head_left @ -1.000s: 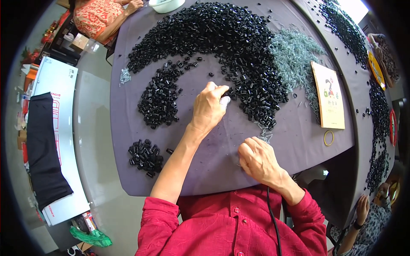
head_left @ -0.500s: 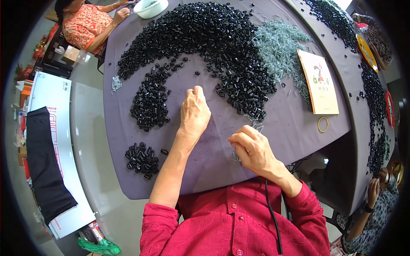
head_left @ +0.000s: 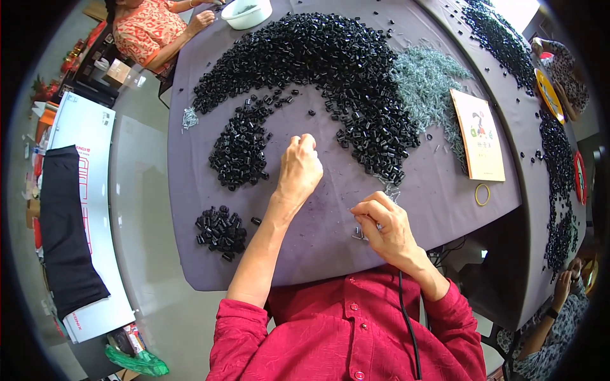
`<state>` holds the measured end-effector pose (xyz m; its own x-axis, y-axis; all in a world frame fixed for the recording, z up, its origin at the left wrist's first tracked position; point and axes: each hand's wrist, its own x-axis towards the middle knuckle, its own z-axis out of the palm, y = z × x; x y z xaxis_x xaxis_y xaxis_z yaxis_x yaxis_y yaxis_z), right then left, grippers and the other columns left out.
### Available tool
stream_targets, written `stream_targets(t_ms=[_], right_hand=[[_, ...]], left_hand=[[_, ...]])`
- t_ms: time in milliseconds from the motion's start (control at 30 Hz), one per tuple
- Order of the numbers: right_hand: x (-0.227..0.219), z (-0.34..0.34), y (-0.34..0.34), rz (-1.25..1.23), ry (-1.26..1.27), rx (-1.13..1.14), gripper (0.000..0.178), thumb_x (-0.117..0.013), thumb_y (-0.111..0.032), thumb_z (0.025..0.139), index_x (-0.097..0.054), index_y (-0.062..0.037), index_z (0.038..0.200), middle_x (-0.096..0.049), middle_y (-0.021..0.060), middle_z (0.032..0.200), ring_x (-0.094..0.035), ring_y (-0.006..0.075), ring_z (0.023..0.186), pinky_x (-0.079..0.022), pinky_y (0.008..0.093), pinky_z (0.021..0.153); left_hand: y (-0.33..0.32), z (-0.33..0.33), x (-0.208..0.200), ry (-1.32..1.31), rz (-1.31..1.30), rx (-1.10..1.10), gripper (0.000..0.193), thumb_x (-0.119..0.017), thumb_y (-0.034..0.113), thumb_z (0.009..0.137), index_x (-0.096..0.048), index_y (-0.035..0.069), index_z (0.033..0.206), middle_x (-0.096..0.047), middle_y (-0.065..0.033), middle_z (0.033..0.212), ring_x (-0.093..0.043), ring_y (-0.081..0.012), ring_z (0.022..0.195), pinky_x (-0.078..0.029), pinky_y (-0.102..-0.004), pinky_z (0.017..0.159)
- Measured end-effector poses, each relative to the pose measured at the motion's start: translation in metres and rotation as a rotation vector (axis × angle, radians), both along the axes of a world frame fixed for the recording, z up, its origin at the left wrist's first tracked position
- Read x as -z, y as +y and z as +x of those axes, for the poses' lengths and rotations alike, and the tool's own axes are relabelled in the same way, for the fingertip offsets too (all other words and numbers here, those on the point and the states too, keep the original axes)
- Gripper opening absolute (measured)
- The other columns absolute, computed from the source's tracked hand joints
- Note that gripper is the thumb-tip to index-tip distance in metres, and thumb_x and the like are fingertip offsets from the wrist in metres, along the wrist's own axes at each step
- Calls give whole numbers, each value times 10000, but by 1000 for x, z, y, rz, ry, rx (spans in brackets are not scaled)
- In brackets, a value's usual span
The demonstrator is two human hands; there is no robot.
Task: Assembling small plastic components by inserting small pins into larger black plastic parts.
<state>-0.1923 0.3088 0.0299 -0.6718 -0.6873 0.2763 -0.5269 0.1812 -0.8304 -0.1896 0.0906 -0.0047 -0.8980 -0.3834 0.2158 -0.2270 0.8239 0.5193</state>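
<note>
My left hand (head_left: 301, 168) is closed above the middle of the purple-grey tablecloth (head_left: 311, 254), knuckles up. Its curled fingers hide whatever they hold. To its right and nearer me, my right hand (head_left: 386, 230) pinches thumb against fingers; anything between the tips is too small to make out. A few clear pins (head_left: 359, 233) lie beside its thumb, and more show past its knuckles. Left of my left hand sits a heap of short black tube-like pieces (head_left: 238, 149), with a smaller black cluster (head_left: 220, 233) nearer me.
A big curved pile of black pieces (head_left: 305, 54) spans the far side, adjoining a heap of clear pins (head_left: 426, 82). At right lie a booklet (head_left: 480, 136) and a yellow ring (head_left: 482, 195). A white bowl (head_left: 248, 16) stands far left, near a seated person (head_left: 146, 32).
The whole view has shifted slightly, so the table appears further right and lower. Both hands keep nearly the same place and closed shape.
</note>
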Motion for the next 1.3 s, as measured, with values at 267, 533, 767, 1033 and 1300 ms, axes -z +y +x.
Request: stream_targets(t_ms=[267,533,767,1033,1300], right_hand=[[5,-6,-14,-25,-255,38,67,-593,33,824,-617,16,885,-600,51,788,-570,97,677,-463,244,604],[-1,-1,-29,-158,-447,21,110,-531,71,851,-607,24,915,-593,29,858,-551,74,699,-460,217,613],[3,5,-27,-82,-431,-3,129,-541,90,823,-616,14,896,-590,24,810,-555,72,701,-458,215,611],[-8,-3,-26,45,-66,-80,156,-601,64,755,-619,10,901,-614,58,777,-600,133,670,-477,274,602],[-15,-13,-45,177,-439,-128,167,-646,24,773,-599,37,933,-667,111,793,-661,161,683,-512,259,605]], left_hand=[[17,43,-6,101,293,97,150,-493,-24,876,-567,-8,1005,-592,-121,871,-632,-207,756,-524,-328,640],[49,82,-12,198,1540,92,143,-498,-17,917,-558,-4,1045,-639,-90,869,-661,-179,748,-576,-325,642],[55,93,-1,251,1601,91,128,-566,18,893,-565,-13,1018,-655,-133,855,-660,-188,688,-572,-317,609],[57,94,-13,130,1346,72,166,-514,-80,859,-595,-19,989,-655,-107,829,-649,-160,673,-559,-296,616],[46,98,-9,166,1357,20,144,-518,-76,871,-612,-26,968,-652,-78,798,-638,-128,653,-550,-262,590]])
